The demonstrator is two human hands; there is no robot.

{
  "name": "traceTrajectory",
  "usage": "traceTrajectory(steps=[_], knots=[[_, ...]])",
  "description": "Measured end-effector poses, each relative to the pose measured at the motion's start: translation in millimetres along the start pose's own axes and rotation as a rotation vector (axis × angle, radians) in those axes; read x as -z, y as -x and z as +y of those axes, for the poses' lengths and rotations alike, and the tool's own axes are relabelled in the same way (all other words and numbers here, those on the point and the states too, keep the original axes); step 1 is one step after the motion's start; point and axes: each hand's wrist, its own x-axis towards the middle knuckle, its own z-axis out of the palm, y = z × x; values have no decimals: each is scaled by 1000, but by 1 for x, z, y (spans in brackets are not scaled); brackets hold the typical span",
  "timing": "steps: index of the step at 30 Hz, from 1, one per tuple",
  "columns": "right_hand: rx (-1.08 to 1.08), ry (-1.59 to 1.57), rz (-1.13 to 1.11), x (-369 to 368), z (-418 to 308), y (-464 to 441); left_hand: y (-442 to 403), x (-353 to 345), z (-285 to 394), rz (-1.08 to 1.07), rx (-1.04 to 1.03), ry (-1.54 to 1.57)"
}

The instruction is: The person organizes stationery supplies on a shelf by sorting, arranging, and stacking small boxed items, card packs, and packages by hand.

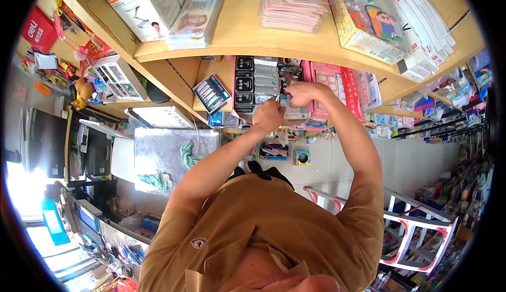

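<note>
Both hands reach into a shelf below the top board, at a row of small packed goods. My left hand (268, 116) is closed, its fingertips against a small shiny item too small to name. Close by on the right, my right hand (304, 93) has its fingers curled down at the same row, and what they hold is hidden. Beside them stand black boxes with white print (244, 84) and a column of grey-white packs (266, 79). A pink box (322, 84) with a red strip lies right of my right hand.
The wooden shelf board (237, 39) above carries a white lamp box (147, 10), pink packets (291, 10) and a yellow cartoon box (363, 26). A dark pack (212, 94) leans at left. Behind, at lower right, a stepladder (416, 234) stands on the tiled floor.
</note>
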Motion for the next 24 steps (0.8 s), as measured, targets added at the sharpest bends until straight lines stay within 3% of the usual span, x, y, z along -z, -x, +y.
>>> traceTrajectory(steps=[3,5,9,11,15,21,24], knots=[[-63,0,-98,12,-12,6,-4,-3,-4,-1,-15,10],[-4,-11,45,1,-4,1,-6,-5,-7,1,-32,-40],[-45,38,-22,1,-7,-5,-6,-1,-6,-46,-33,-8],[10,120,73,-7,-3,-10,-7,-2,-5,-63,-36,-18],[-41,95,49,-4,-6,-7,-12,-6,-9,-82,-35,-27],[-30,151,146,-12,1,-7,-13,-11,-9,-77,-42,-112],[-25,27,350,-9,4,4,-11,-14,-10,6,-84,-125]])
